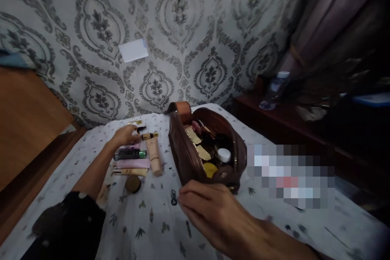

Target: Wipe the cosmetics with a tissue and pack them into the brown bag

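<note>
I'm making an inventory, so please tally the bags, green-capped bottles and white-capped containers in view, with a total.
Bags: 1, the brown bag
Green-capped bottles: 1, the dark bottle
White-capped containers: 2, the small jar and the clear bottle
Total: 4

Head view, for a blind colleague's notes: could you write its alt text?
A person's left hand is at a row of small tubes on a leaf-patterned white sheet; the right hand is at the near end of an open brown bag containing assorted items. Behind is patterned grey wallpaper.
</note>
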Available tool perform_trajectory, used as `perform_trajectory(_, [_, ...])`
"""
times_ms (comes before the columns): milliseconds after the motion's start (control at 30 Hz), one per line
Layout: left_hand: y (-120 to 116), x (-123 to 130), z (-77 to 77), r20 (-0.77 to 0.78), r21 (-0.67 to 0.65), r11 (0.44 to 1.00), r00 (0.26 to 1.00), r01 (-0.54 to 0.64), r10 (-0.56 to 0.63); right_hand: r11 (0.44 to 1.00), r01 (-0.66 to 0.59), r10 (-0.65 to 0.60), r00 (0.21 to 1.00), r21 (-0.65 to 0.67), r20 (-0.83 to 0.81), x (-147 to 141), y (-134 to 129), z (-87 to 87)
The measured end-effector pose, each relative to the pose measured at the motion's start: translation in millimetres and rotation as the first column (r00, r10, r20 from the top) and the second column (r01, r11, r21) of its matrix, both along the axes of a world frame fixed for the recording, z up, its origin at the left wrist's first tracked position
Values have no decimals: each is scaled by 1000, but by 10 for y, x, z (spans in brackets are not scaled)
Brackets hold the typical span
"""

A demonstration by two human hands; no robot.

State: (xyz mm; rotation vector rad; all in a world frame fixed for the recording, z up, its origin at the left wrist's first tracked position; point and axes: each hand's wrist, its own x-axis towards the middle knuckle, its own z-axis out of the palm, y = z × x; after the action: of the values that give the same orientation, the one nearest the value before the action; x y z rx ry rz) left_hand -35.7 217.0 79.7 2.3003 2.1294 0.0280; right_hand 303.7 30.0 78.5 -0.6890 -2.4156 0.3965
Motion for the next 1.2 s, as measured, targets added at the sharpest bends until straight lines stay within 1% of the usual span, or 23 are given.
perform_trajectory(33, [-86, -6, 53, 27, 34, 999, 1000, 1, -2, 996, -16, 15, 1000, -90, -7, -40, -17, -78])
perform_trajectory(100, [-333, 15, 155, 118, 108, 994, 993, 17, -30, 965, -10, -17, 995, -261, -101, -125, -18, -213])
perform_trajectory(133, [-495, 51, 193, 269, 185, 983, 961, 14, -64, 938, 2, -59, 986, -345, -156, -174, -7, -269])
perform_trajectory(167, [-680, 107, 213, 415, 235, 972, 903, 10, -109, 901, 0, -97, 975, -433, -202, -229, 9, -321])
perform_trajectory(200, [-882, 183, 212, 534, 243, 970, 836, -8, -126, 853, -12, -128, 964, -521, -232, -289, 26, -370])
perform_trajectory(267, [-1304, 379, 135, 677, 197, 979, 729, -45, -102, 743, -64, -170, 944, -666, -281, -423, 58, -468])
perform_trajectory(300, [-1505, 488, 61, 715, 163, 986, 693, -40, -90, 699, -110, -176, 931, -706, -320, -490, 68, -521])
perform_trajectory(333, [-1688, 593, -31, 729, 116, 993, 680, -14, -76, 673, -162, -182, 910, -722, -373, -553, 72, -576])
perform_trajectory(367, [-1848, 689, -134, 739, 88, 996, 670, 10, -72, 661, -213, -188, 881, -720, -434, -609, 70, -636])
perform_trajectory(400, [-1983, 768, -242, 739, 48, 997, 670, 55, -72, 659, -261, -192, 849, -706, -493, -654, 61, -697])
perform_trajectory(467, [-2183, 861, -442, 711, 71, 995, 697, 69, -99, 673, -304, -194, 807, -674, -558, -709, 27, -817])
perform_trajectory(500, [-2258, 871, -521, 678, 100, 991, 723, 90, -135, 690, -284, -197, 811, -665, -551, -720, 6, -870])
perform_trajectory(567, [-2380, 824, -622, 568, 178, 973, 791, 149, -226, 742, -197, -180, 862, -641, -473, -720, -38, -947])
perform_trajectory(633, [-2484, 730, -656, 416, 237, 945, 855, 227, -309, 798, -95, -160, 919, -596, -361, -711, -76, -988])
perform_trajectory(733, [-2599, 658, -661, 202, 345, 896, 910, 280, -363, 839, -40, -124, 957, -542, -261, -711, -114, -1024])
perform_trajectory(800, [-2624, 739, -685, 121, 403, 866, 920, 298, -373, 858, -33, -112, 962, -512, -250, -715, -125, -1061])
perform_trajectory(833, [-2619, 821, -706, 104, 410, 863, 925, 296, -366, 871, -38, -103, 960, -490, -259, -716, -125, -1083])
perform_trajectory(867, [-2603, 920, -732, 97, 395, 867, 924, 305, -369, 884, -47, -93, 957, -464, -274, -715, -122, -1104])
perform_trajectory(900, [-2579, 1026, -756, 109, 364, 890, 936, 276, -335, 896, -59, -79, 954, -441, -288, -714, -115, -1121])
perform_trajectory(933, [-2550, 1127, -774, 129, 338, 909, 945, 242, -300, 903, -69, -66, 953, -425, -295, -712, -107, -1130])
perform_trajectory(1000, [-2495, 1280, -776, 220, 221, 964, 955, 149, -198, 904, -67, -59, 959, -423, -279, -711, -85, -1127])
perform_trajectory(1100, [-2449, 1359, -690, 388, 78, 995, 918, 61, -86, 896, -51, -52, 975, -442, -218, -718, -58, -1095])
perform_trajectory(1200, [-2397, 1339, -593, 517, 67, 998, 854, 21, -53, 902, -57, -43, 975, -429, -219, -725, -44, -1084])
